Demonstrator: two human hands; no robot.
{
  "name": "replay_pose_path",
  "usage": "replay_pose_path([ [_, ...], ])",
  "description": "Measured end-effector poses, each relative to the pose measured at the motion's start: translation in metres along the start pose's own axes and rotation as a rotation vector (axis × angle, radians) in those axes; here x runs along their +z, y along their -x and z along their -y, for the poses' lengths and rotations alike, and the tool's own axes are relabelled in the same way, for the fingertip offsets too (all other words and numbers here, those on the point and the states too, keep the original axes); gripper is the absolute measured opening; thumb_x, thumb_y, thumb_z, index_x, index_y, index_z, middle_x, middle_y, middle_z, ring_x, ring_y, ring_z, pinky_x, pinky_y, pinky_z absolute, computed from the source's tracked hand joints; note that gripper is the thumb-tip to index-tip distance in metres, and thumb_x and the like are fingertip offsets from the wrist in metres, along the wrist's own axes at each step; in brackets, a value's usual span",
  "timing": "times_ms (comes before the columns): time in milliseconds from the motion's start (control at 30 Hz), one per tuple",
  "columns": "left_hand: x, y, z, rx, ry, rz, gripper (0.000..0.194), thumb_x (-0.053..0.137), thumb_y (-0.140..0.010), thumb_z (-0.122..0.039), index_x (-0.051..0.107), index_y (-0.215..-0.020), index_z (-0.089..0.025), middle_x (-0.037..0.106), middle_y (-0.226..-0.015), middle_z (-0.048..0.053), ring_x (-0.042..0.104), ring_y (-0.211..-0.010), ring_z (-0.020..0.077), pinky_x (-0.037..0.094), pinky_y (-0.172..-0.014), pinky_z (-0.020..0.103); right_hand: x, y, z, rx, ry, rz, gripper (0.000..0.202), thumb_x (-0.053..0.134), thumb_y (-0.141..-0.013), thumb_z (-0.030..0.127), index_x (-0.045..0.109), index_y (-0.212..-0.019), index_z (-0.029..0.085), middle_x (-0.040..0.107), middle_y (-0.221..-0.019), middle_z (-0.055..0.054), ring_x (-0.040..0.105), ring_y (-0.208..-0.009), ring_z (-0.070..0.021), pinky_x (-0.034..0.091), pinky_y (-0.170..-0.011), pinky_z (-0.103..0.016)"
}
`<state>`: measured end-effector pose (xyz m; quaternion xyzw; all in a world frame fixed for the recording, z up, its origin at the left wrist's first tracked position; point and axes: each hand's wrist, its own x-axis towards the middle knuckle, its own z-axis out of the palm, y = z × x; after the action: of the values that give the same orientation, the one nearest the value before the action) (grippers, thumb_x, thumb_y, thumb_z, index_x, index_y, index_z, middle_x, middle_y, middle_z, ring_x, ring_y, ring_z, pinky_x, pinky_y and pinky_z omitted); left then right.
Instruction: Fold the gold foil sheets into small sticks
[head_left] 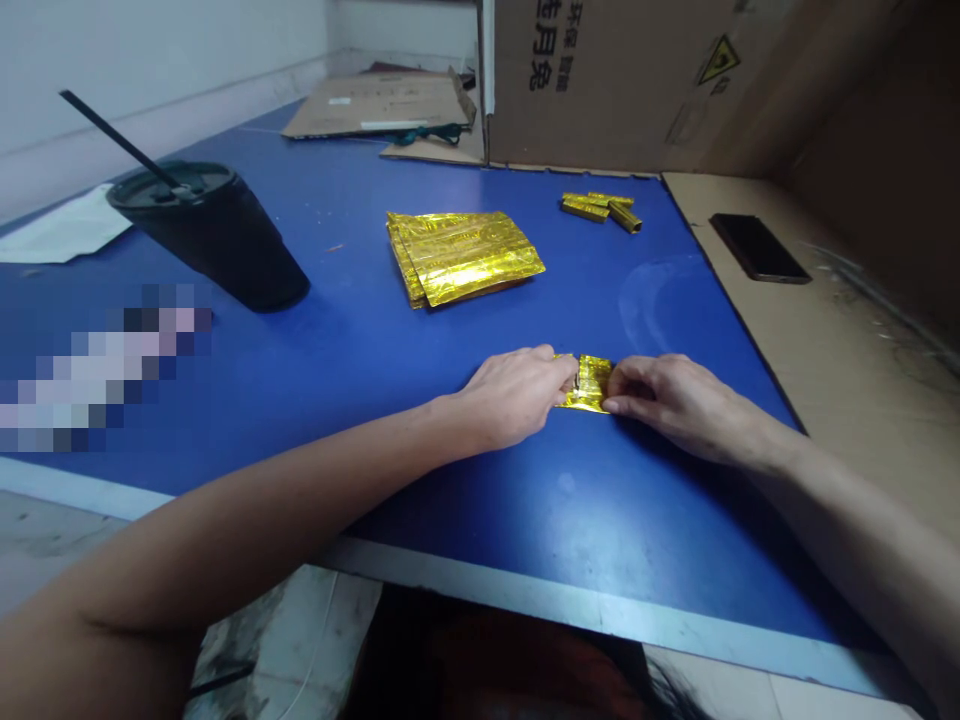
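A small piece of gold foil paper (595, 382) lies on the blue tabletop between my two hands. My left hand (521, 390) is closed on its left end, fingertips pressed down on it. On the right end, my right hand (656, 395) pinches the edge between thumb and fingers. Part of the paper is hidden under the left fingers. Farther back is a stack of flat gold foil sheets (469, 255). Several small folded gold strips (600, 207) rest beyond it to the right.
A black tumbler (217, 235) with a straw stands at left, near a white paper (67, 230). Flattened cardboard (379, 100) lies at the back beside a large cardboard box (600, 80). A dark phone (759, 247) rests on cardboard at right. A blurred-out object (105, 370) lies left.
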<state>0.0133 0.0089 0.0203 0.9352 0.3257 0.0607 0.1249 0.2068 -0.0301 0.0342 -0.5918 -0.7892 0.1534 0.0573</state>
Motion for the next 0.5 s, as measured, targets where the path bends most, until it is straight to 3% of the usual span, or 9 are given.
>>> replay_pose_path([
  [300,-0.003,0.008,0.004,-0.026,0.048,0.037,0.010,0.043,-0.079,-0.020,0.050,-0.086,-0.020,0.056,-0.081,0.001,0.053,-0.068,0.0150,0.036,-0.058,0.025,0.004,0.003,0.002,0.022,0.035,-0.067,0.015,0.053,-0.078,0.035,0.056,-0.072,0.021,0.058,-0.059,0.002,0.050,-0.053,-0.0129,0.035,-0.052,-0.025],
  [367,-0.003,0.012,0.002,-0.024,0.083,0.037,0.014,0.045,-0.079,-0.021,0.050,-0.093,-0.020,0.058,-0.082,0.001,0.055,-0.071,0.0161,0.038,-0.060,0.026,0.007,0.003,0.003,0.019,0.047,-0.120,0.017,0.052,-0.078,0.035,0.056,-0.071,0.021,0.059,-0.060,0.001,0.051,-0.055,-0.0142,0.036,-0.055,-0.027],
  [500,-0.001,0.018,-0.002,0.025,0.086,0.047,0.042,0.047,-0.081,-0.023,0.036,-0.121,-0.019,0.060,-0.095,0.005,0.057,-0.082,0.0187,0.041,-0.069,0.028,0.013,0.003,0.003,0.017,0.013,-0.187,0.018,0.050,-0.080,0.035,0.056,-0.071,0.021,0.060,-0.061,0.000,0.053,-0.059,-0.0159,0.037,-0.060,-0.029],
])
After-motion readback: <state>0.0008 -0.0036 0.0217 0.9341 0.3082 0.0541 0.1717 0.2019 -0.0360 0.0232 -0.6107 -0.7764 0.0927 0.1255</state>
